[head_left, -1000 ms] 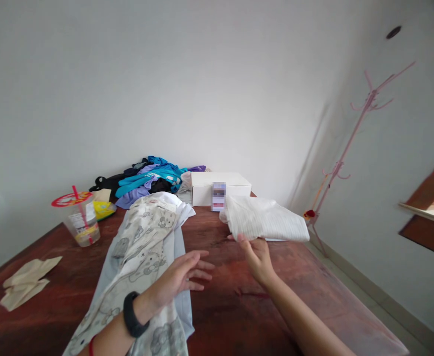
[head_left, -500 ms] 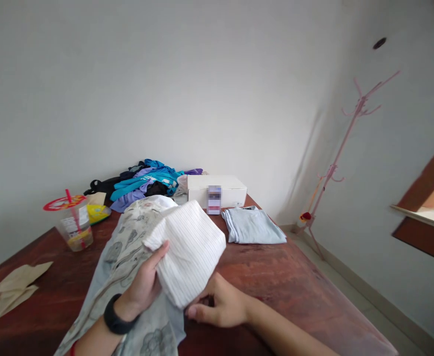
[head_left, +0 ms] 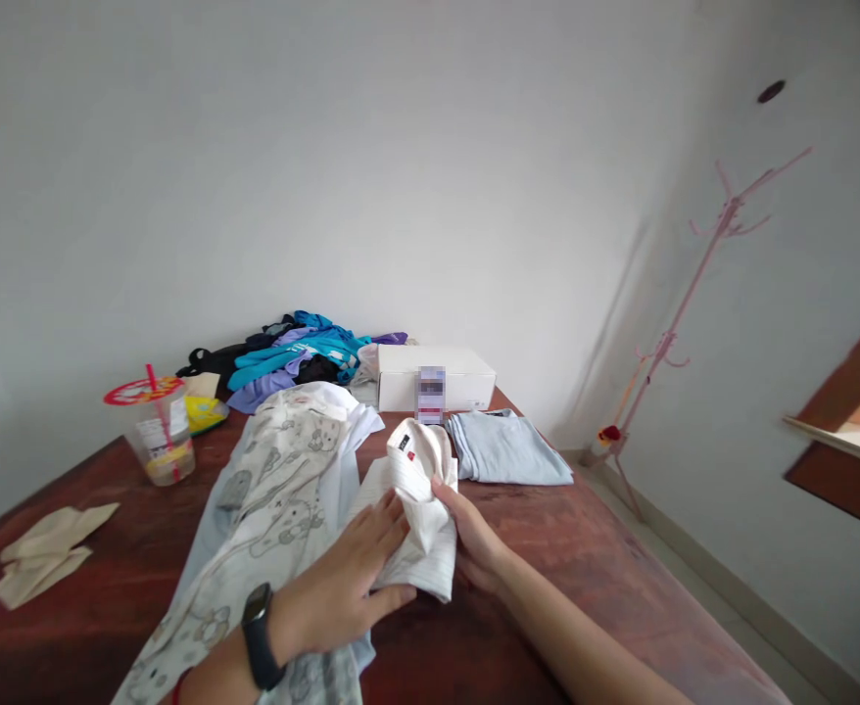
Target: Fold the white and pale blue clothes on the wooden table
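A folded white pinstriped shirt (head_left: pixel 434 558) rests at the middle of the table, its collar and dark neck label facing up. My left hand (head_left: pixel 349 587), with a black watch (head_left: pixel 260 627) on the wrist, lies flat over the shirt's left side, fingers stretched out. My right hand (head_left: pixel 478 539) pinches the shirt's right side below the collar, thumb on top and the other fingers partly hidden behind the cloth. Left of the shirt, a pale garment with grey animal drawings (head_left: pixel 302 480) is spread lengthwise over other light clothes.
Beyond the shirt are a folded light-blue garment (head_left: pixel 507 448), a white box (head_left: pixel 437 377) and a pile of clothes (head_left: pixel 312 352). A plastic cup with a red straw (head_left: pixel 166 441) and brown paper napkins (head_left: pixel 52 553) are at left. A pink coat stand (head_left: pixel 684 304) leans in view at right.
The folded shirt has come down to the table and turned so its collar shows. My left hand has gone from gripping it to lying flat; my right hand now grips its right side.
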Demonstrator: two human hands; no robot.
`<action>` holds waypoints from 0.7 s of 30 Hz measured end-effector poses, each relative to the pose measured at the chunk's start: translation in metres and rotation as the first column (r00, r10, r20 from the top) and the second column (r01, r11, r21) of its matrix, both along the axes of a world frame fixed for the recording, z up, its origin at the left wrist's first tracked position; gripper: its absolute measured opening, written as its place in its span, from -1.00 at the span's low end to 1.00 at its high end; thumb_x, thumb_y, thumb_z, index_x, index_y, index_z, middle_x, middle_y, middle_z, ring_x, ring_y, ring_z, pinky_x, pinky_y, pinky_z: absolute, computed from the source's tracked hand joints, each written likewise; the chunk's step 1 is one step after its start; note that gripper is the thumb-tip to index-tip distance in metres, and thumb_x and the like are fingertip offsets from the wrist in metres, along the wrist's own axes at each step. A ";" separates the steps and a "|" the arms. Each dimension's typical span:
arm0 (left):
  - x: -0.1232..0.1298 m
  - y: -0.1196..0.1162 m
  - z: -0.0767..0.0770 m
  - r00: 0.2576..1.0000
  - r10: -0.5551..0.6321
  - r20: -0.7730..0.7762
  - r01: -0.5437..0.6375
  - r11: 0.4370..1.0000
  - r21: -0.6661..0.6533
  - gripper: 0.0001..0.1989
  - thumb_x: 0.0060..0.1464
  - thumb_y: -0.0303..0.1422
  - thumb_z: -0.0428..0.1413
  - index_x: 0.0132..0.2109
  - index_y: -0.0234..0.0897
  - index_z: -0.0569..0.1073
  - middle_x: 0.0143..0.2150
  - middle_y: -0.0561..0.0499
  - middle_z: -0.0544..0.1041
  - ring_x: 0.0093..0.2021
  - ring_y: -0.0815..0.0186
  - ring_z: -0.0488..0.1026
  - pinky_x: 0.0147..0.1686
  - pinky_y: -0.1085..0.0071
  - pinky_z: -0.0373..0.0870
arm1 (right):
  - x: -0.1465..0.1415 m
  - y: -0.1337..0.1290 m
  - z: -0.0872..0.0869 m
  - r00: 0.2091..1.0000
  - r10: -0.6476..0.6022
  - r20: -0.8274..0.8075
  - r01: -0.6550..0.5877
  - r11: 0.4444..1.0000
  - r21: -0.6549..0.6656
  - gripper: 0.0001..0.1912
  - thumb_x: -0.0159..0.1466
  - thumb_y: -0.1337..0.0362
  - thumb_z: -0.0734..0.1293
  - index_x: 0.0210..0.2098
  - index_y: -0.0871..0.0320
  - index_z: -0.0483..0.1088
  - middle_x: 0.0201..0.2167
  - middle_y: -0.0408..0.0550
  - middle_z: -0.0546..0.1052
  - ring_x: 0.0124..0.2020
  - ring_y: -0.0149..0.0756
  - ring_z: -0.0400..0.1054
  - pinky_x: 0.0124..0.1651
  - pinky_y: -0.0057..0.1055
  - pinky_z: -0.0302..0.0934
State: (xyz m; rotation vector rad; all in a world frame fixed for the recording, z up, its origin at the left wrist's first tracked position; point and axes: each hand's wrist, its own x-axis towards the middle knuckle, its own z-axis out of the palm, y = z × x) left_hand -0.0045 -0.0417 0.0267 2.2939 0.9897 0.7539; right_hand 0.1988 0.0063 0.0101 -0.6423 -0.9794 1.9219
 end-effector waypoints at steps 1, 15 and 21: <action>0.001 -0.001 -0.001 0.999 -0.014 -0.030 0.014 1.000 0.006 -0.24 0.20 -0.24 0.23 0.47 -0.03 0.17 0.50 -0.08 0.14 0.47 -0.09 0.08 0.45 0.00 -0.03 | -0.001 -0.001 0.000 1.000 -0.019 0.019 0.019 1.000 -0.007 -0.35 0.23 -0.10 0.45 0.13 0.24 0.46 0.06 0.20 0.58 0.10 0.05 0.47 0.17 -0.08 0.33; 0.005 0.002 0.005 0.923 0.182 0.340 -0.088 0.958 -0.273 -0.46 0.42 -0.08 -0.10 0.37 -0.25 0.35 0.36 -0.12 0.39 0.49 0.07 0.03 0.48 0.16 -0.16 | 0.002 0.015 -0.017 0.994 -0.112 -0.004 0.111 0.983 -0.148 -0.55 0.39 -0.01 0.28 0.07 0.20 0.45 -0.11 0.08 0.64 -0.12 -0.11 0.54 -0.07 -0.16 0.45; -0.009 0.022 -0.003 0.798 0.345 0.494 -0.187 0.921 -0.342 -0.42 0.26 0.09 0.02 0.11 -0.25 0.58 0.23 -0.11 0.52 0.43 -0.01 0.18 0.46 0.15 -0.03 | 0.008 0.017 -0.012 0.970 -0.242 -0.017 0.238 0.962 -0.133 -0.71 0.08 0.33 0.41 -0.19 0.25 0.52 -0.28 -0.01 0.63 -0.31 -0.25 0.49 -0.16 -0.28 0.46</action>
